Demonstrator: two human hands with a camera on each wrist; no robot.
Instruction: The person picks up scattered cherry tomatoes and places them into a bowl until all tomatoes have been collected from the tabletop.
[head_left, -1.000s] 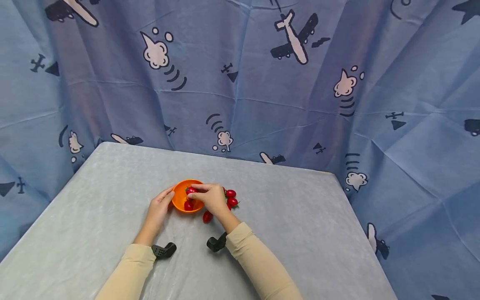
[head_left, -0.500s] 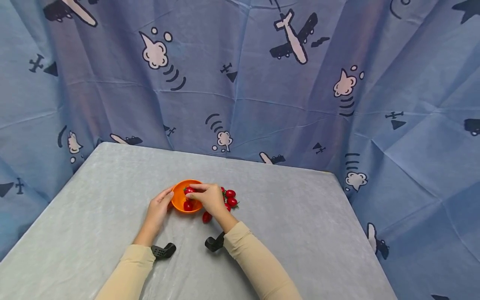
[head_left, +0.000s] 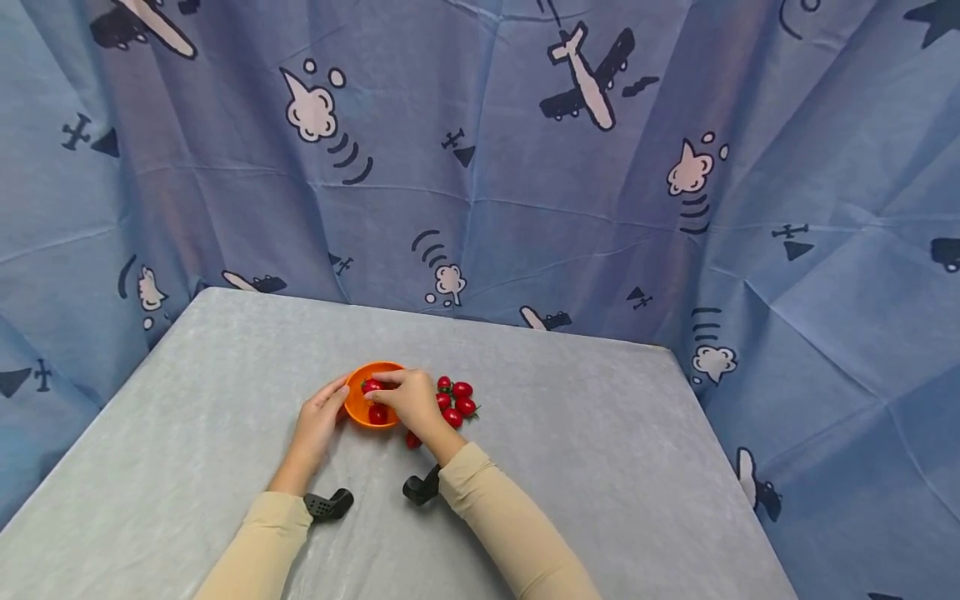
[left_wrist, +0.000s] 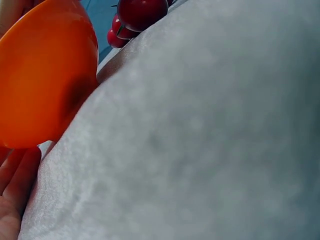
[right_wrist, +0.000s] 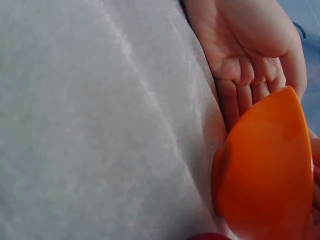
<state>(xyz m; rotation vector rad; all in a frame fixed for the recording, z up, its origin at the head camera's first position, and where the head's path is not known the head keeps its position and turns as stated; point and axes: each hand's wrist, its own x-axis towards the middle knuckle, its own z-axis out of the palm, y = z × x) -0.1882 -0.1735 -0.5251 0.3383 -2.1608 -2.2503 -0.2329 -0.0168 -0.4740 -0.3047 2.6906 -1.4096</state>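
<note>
Setting: a grey-clothed table [head_left: 570, 433] is seen from above, backed by a blue curtain [head_left: 525, 167] printed with planes and clouds.
Bowl: a small orange bowl [head_left: 358, 410] sits near the middle of the table, with at least two red cherry tomatoes seen inside it.
Left hand: the left hand [head_left: 318, 421] is laid against the bowl's left wall, fingers straight and relaxed, steadying it without curling round; in the right wrist view the flat palm [right_wrist: 240, 55] is seen touching the bowl [right_wrist: 270, 165].
Right hand: the right hand [head_left: 408, 398] is held over the bowl's right rim, a tomato [head_left: 371, 386] pinched at its fingertips just above the inside of the bowl.
Loose tomatoes: a small cluster [head_left: 453, 398] lies on the table just right of the bowl, and one more [head_left: 412, 440] lies under the right wrist.
Change: compared with a second ago, the pinched tomato has been carried further left over the bowl, and more of the cluster is uncovered; it is judged that a tomato is about to be dropped in, with several left outside.
Edges: the bowl is well away from every table edge.
Open room: bare cloth is spread widely to both sides and toward the curtain.
</note>
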